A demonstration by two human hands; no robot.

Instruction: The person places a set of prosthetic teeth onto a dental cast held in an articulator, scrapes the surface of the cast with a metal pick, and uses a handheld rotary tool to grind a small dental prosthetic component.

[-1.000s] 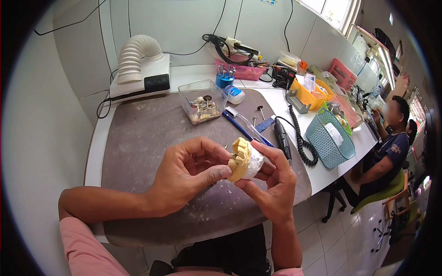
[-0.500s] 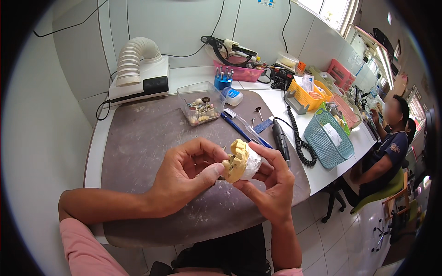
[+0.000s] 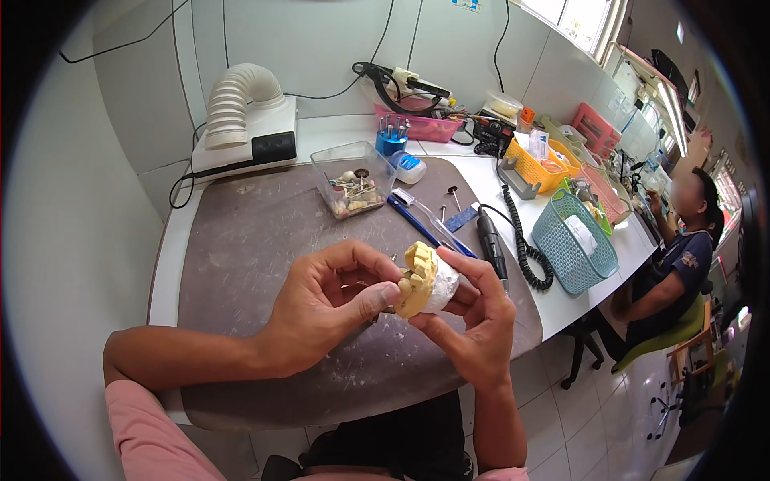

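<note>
My right hand (image 3: 473, 321) grips a dental cast (image 3: 419, 276) by its rough white plaster base, with fingers behind and thumb below. The cast's yellow tooth side is turned toward my left hand (image 3: 337, 301). Between the left thumb and fingertips is a small pale piece (image 3: 404, 285), pressed against or very close to the row of teeth. Its exact shape is mostly covered by my fingers. Both hands are above the brown work mat (image 3: 249, 256).
Beyond my hands lie a clear bin of small parts (image 3: 346, 188), a toothbrush (image 3: 413, 208) and a blue bur stand (image 3: 392, 138). A rotary handpiece (image 3: 492, 244) and teal basket (image 3: 573, 244) are to the right. A white hose unit (image 3: 241, 112) stands back left; a person (image 3: 674, 256) sits far right.
The small pale piece has come closer to the teeth of the cast. Both hands keep nearly the same place and grip.
</note>
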